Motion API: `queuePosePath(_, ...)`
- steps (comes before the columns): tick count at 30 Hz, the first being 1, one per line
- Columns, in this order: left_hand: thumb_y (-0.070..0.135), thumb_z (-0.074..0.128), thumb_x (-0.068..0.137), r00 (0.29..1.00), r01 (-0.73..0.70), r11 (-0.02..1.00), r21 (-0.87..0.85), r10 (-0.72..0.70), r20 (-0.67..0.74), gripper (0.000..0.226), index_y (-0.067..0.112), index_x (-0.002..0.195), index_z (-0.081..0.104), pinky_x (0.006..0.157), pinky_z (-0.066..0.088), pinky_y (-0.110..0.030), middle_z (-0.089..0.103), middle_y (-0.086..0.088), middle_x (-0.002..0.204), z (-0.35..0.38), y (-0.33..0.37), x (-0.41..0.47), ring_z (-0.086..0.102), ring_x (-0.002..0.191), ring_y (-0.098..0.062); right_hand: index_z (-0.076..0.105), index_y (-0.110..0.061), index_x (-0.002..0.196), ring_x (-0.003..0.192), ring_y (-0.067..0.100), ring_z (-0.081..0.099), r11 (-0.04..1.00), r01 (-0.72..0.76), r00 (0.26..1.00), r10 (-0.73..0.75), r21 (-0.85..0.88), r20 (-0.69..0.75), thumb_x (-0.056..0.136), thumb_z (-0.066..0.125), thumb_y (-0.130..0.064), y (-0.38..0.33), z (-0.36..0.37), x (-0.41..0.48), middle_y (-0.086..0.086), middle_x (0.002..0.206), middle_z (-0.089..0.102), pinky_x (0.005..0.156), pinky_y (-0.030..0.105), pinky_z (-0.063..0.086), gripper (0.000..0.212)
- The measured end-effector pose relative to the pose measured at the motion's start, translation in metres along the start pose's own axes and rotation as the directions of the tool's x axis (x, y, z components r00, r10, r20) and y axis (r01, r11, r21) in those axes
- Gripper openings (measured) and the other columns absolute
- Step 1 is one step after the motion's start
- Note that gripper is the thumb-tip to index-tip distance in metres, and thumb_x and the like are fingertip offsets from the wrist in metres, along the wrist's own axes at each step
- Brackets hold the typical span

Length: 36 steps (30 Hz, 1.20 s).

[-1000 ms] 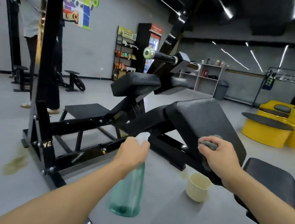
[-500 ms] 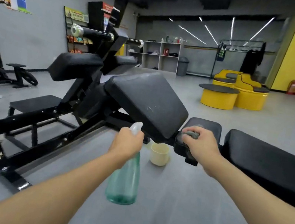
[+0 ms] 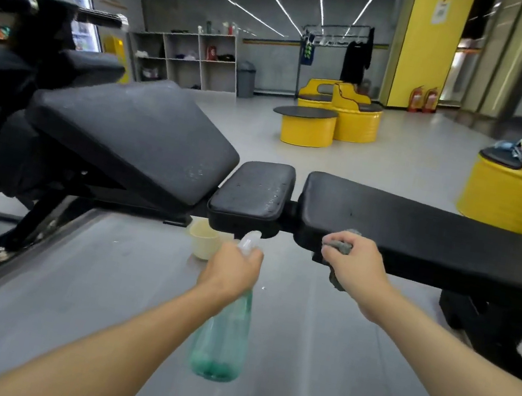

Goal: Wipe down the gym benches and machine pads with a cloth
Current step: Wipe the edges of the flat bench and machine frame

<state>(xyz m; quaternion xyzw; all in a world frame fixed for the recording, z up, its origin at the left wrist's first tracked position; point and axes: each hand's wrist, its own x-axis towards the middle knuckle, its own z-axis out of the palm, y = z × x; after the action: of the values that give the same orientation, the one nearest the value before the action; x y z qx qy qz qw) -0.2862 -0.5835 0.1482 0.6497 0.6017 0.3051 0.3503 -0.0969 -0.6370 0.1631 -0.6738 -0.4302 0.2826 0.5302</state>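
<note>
- The tilted back pad (image 3: 132,134) on the left fills most of the scene. Pale specks, probably spray, cling to its lower right corner, so it looks wetted, and whether it has been fully wiped cannot be told.
- The long flat pad (image 3: 446,239) runs off to the right. Its top looks dull and dry, which suggests most of its length is yet to be cleaned.
- The small seat pad (image 3: 253,193) sits between the two, with droplets glistening on its right half. By that sign it is sprayed but not rubbed dry.
- A green spray bottle (image 3: 220,339) hangs over the grey floor (image 3: 99,291), its pale nozzle aimed at the near edge of the seat pad.
- The left hand (image 3: 230,272) grips the bottle by the neck, fingers wrapped round it.
- The right hand (image 3: 351,268) is closed round the cloth and presses it to the near left corner of the long flat pad.
- The grey cloth (image 3: 341,246) is bunched in that fist, one end dangling below it.
- A cream cup (image 3: 202,240) stands on the floor under the seat pad.
- Judged from all this, the job is midway, with wiping just starting on the third pad.
</note>
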Motion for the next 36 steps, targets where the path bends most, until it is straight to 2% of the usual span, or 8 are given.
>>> queuePosePath(7,0.041,0.041,0.073,0.975,-0.136,0.991,-0.001,0.134,0.179,0.028,0.016,0.065,0.050,0.070,0.058,-0.047,0.052,0.000,0.060,0.088,0.047,-0.023,0.060,0.061,-0.027,0.068,-0.019,0.101,0.064,0.015,0.057,0.998,-0.062,0.981,0.055,-0.030,-0.184,0.091,0.060,-0.011,0.046,-0.071,-0.007,0.004,0.088,0.065,0.048,0.022,0.043,0.015)
queuePosePath(12,0.045,0.040,0.081,0.942,-0.230,0.973,0.018,0.218,0.256,0.026,0.028,0.095,0.054,0.075,0.060,-0.048,0.057,0.000,0.072,0.148,0.077,-0.035,0.063,0.067,-0.025,0.066,-0.022,0.101,0.070,0.013,0.058,0.995,-0.083,0.948,0.064,-0.047,-0.313,0.094,0.060,-0.013,0.073,-0.132,-0.017,0.000,0.088,0.065,0.052,0.023,0.048,0.014)
queuePosePath(18,0.043,0.040,0.085,0.857,-0.314,0.948,-0.046,0.304,0.417,0.019,0.037,0.100,0.051,0.078,0.060,-0.045,0.056,0.001,0.072,0.252,0.128,-0.070,0.053,0.064,-0.022,0.069,-0.021,0.102,0.080,0.010,0.059,0.982,-0.159,0.865,0.091,-0.099,-0.493,0.092,0.063,-0.016,0.122,-0.217,-0.036,-0.002,0.099,0.065,0.059,0.021,0.045,0.013)
queuePosePath(21,0.035,0.042,0.092,0.829,-0.299,0.948,-0.105,0.313,0.463,0.012,0.036,0.095,0.054,0.072,0.054,-0.035,0.056,0.000,0.077,0.308,0.148,-0.093,0.051,0.066,-0.020,0.071,-0.017,0.104,0.094,0.019,0.061,0.975,-0.186,0.830,0.089,-0.123,-0.550,0.089,0.064,-0.013,0.147,-0.262,-0.056,0.000,0.103,0.066,0.075,0.026,0.047,0.016)
queuePosePath(24,0.031,0.040,0.096,0.821,-0.316,0.942,-0.113,0.331,0.465,0.025,0.019,0.107,0.060,0.065,0.043,-0.030,0.055,-0.001,0.083,0.362,0.163,-0.106,0.050,0.069,-0.021,0.071,-0.018,0.103,0.093,0.021,0.060,0.958,-0.249,0.797,0.118,-0.144,-0.592,0.089,0.065,-0.014,0.168,-0.295,-0.080,0.000,0.101,0.067,0.078,0.027,0.045,0.016)
queuePosePath(28,0.033,0.041,0.092,0.788,-0.270,0.949,-0.165,0.316,0.528,0.046,0.026,0.137,0.051,0.080,0.053,-0.040,0.064,-0.006,0.112,0.405,0.169,-0.109,0.062,0.100,-0.036,0.070,-0.021,0.098,0.077,0.022,0.058,0.931,-0.314,0.794,0.150,-0.186,-0.588,0.089,0.062,-0.015,0.190,-0.313,-0.100,0.003,0.094,0.070,0.075,0.032,0.050,0.014)
queuePosePath(32,0.031,0.046,0.092,0.749,-0.265,0.945,-0.193,0.328,0.576,0.023,0.026,0.110,0.060,0.078,0.052,-0.039,0.059,-0.011,0.110,0.421,0.142,-0.111,0.060,0.095,-0.033,0.063,-0.026,0.080,0.067,0.024,0.053,0.921,-0.375,0.777,0.248,-0.109,-0.578,0.086,0.060,-0.011,0.205,-0.315,-0.101,0.012,0.093,0.069,0.062,0.030,0.045,0.017)
queuePosePath(36,0.020,0.056,0.092,0.653,-0.322,0.903,-0.284,0.429,0.624,0.012,0.014,0.082,0.055,0.064,0.051,-0.031,0.059,-0.004,0.074,0.434,0.089,-0.105,0.054,0.067,-0.018,0.059,-0.022,0.076,0.054,0.021,0.047,0.917,-0.397,0.753,0.305,-0.034,-0.583,0.087,0.056,-0.005,0.224,-0.291,-0.096,0.014,0.079,0.063,0.050,0.025,0.038,0.021)
